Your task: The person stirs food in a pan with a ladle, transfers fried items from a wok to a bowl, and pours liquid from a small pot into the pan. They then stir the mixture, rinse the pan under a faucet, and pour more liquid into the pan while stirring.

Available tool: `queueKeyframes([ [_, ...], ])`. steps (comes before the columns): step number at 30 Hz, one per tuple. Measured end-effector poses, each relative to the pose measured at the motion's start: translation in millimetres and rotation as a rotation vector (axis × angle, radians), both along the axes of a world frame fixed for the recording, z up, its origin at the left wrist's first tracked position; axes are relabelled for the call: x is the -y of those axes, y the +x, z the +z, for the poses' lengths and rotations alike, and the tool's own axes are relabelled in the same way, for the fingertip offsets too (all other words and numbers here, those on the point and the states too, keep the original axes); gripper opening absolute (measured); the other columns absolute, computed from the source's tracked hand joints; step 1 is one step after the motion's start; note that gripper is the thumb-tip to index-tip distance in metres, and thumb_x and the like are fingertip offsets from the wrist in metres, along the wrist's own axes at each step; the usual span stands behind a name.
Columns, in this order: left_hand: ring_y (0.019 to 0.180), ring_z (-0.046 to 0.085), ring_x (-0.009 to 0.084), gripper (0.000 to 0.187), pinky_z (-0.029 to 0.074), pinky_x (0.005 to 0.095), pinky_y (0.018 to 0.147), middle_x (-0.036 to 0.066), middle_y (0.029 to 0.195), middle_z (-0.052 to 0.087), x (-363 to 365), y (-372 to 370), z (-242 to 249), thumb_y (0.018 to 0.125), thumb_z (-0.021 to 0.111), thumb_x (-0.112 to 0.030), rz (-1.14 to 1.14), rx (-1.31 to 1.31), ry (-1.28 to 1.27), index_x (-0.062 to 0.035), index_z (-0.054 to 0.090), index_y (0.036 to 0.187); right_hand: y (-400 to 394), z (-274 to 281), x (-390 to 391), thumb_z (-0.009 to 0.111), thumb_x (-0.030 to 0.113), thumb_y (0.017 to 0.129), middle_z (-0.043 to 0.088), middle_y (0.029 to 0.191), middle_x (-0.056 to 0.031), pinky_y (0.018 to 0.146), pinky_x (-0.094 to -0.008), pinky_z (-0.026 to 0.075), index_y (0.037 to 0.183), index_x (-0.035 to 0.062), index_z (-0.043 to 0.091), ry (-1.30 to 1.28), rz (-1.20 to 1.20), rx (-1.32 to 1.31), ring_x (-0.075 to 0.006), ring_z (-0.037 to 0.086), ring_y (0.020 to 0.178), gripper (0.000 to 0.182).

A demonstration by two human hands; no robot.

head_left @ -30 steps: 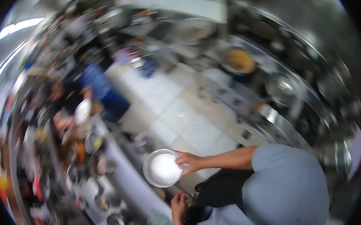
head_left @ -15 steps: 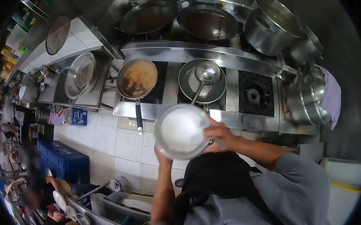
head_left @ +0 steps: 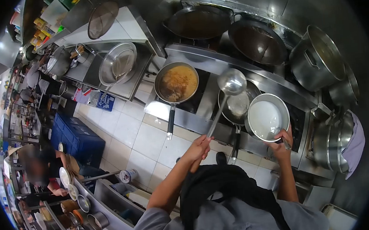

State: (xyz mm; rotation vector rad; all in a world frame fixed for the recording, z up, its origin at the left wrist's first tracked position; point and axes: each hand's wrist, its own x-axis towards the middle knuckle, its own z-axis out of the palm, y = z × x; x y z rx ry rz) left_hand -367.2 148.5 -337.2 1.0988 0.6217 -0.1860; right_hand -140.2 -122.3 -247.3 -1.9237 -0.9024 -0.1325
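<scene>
My left hand (head_left: 197, 151) is closed around the long handle of a steel ladle (head_left: 232, 81). The ladle's bowl hangs over a dark frying pan (head_left: 251, 89) that has something pale in its middle. To the right, my right hand (head_left: 282, 141) grips a round metal pot (head_left: 286, 117) by its rim and handle side. White, liquid-looking contents with a few bubbles show inside the pot, which overlaps the right edge of the frying pan. Left of these, a second frying pan (head_left: 170, 99) holds a brownish-orange mixture, and neither hand touches it.
Two woks (head_left: 256, 46) and a tall stockpot (head_left: 303, 74) stand behind the front burners. At right sit stacked steel pots (head_left: 322, 148) with a cloth (head_left: 354, 146). A steel basin (head_left: 106, 73), blue crate (head_left: 75, 137) and co-worker (head_left: 47, 165) are at left.
The pot has gone from in front of my body to the right, now held by my right hand alone. My left hand has left it and taken the ladle, lifted from the pan.
</scene>
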Motion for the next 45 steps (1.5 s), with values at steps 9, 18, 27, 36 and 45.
queueKeyframes([
  [9,0.076,0.068,0.0442,0.047,0.054,0.0518,0.067,0.028,0.092,0.068,-166,-91,-4,0.094,0.061,-0.019,0.199,0.044,1.35,-0.0041,0.045,0.136,-46,-7,-84,0.09,-0.001,0.056,0.054,0.103,-0.012,0.075,-0.0307,0.049,0.07,0.002,0.046,0.123,-0.103,-0.156,-0.0224,0.058,0.093,0.046],
  [18,0.082,0.067,0.0445,0.055,0.053,0.0532,0.073,0.029,0.086,0.068,-231,-79,-35,0.098,0.053,-0.028,-0.024,-0.341,1.388,-0.0066,0.037,0.146,-71,1,-177,0.091,-0.001,0.057,0.053,0.102,-0.0092,0.069,-0.0292,0.05,0.071,0.0037,0.044,0.044,-0.112,-0.184,-0.0161,0.058,0.081,0.049],
  [27,0.086,0.069,0.0389,0.062,0.055,0.0486,0.077,0.022,0.098,0.069,-219,-53,-28,0.093,0.055,-0.019,-0.199,-0.301,1.416,-0.0138,0.034,0.151,-37,3,-253,0.088,-0.007,0.059,0.05,0.119,-0.0109,0.084,-0.0325,0.059,0.07,0.0013,0.046,0.14,0.169,-0.248,-0.025,0.064,0.105,0.045],
  [36,0.085,0.069,0.0356,0.068,0.056,0.0456,0.074,0.018,0.101,0.065,-202,-112,8,0.087,0.055,-0.006,-0.294,-0.375,1.509,-0.0265,0.039,0.15,30,-37,-318,0.092,0.002,0.055,0.048,0.14,-0.0161,0.095,-0.038,0.052,0.068,0.0026,0.046,0.048,0.32,-0.154,-0.0315,0.055,0.122,0.048],
  [45,0.088,0.066,0.044,0.055,0.053,0.0528,0.078,0.025,0.097,0.069,-219,-114,14,0.092,0.06,-0.022,0.006,-0.381,1.35,-0.0224,0.045,0.145,60,-37,-364,0.096,0.013,0.048,0.047,0.143,-0.0195,0.093,-0.0374,0.052,0.067,0.003,0.047,-0.085,0.32,0.092,-0.0361,0.055,0.124,0.054],
])
